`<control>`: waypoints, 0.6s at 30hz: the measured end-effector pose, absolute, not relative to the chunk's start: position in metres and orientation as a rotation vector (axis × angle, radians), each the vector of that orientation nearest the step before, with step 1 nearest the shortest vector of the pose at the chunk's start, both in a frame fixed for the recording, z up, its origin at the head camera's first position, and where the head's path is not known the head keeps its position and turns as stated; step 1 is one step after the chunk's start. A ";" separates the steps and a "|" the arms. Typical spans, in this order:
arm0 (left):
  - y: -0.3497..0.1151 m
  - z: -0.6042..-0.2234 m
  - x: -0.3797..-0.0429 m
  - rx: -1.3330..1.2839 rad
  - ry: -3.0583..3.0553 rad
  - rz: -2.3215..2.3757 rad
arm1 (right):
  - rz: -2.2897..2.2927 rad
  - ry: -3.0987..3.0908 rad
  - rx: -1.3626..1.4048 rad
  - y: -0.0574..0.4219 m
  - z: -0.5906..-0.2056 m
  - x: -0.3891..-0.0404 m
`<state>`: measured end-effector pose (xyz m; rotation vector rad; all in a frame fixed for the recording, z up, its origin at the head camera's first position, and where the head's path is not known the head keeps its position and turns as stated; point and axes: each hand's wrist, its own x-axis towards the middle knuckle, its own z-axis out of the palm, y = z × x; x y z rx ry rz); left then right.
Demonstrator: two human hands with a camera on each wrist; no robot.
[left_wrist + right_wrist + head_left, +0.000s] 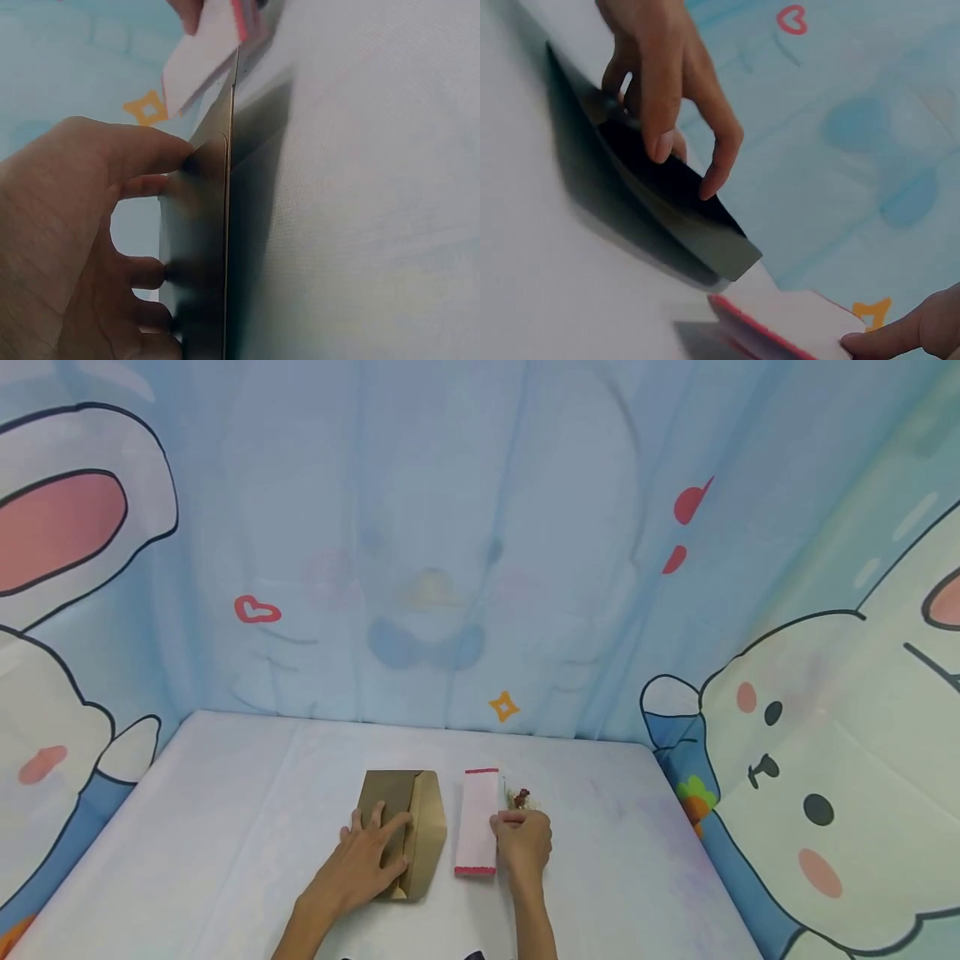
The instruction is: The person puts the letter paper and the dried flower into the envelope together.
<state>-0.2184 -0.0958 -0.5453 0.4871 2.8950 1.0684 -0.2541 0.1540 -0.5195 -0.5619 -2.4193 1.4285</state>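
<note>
A gold-brown paper envelope [429,835] lies on the table with its flap folded out to the right. My left hand [356,867] rests on it, fingers spread and fingertips pressing the paper, as the left wrist view also shows. Just to the right is a pink folded card [476,827] with red scalloped ends. My right hand [527,843] pinches the card's right edge, its thumb [870,343] on the card's face and its other fingers curled. A small sprig of dried flowers [522,797], dark red and pale, shows just beyond the right hand, partly hidden by it.
A white cloth covers the table [630,868]. Behind it hangs a light blue curtain [450,527] printed with cartoon rabbits, which continues along both sides. Small dark objects [474,955] poke in at the bottom edge of the head view.
</note>
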 end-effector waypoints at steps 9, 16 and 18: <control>-0.098 -0.547 -0.220 0.503 2.909 1.054 | 1.870 -2.327 -0.561 0.142 -0.522 -0.254; -0.099 -0.551 -0.222 0.490 2.915 1.034 | 1.895 -2.359 -0.549 0.126 -0.531 -0.257; -0.099 -0.552 -0.222 0.485 2.902 1.043 | 1.869 -2.378 -0.579 0.123 -0.535 -0.259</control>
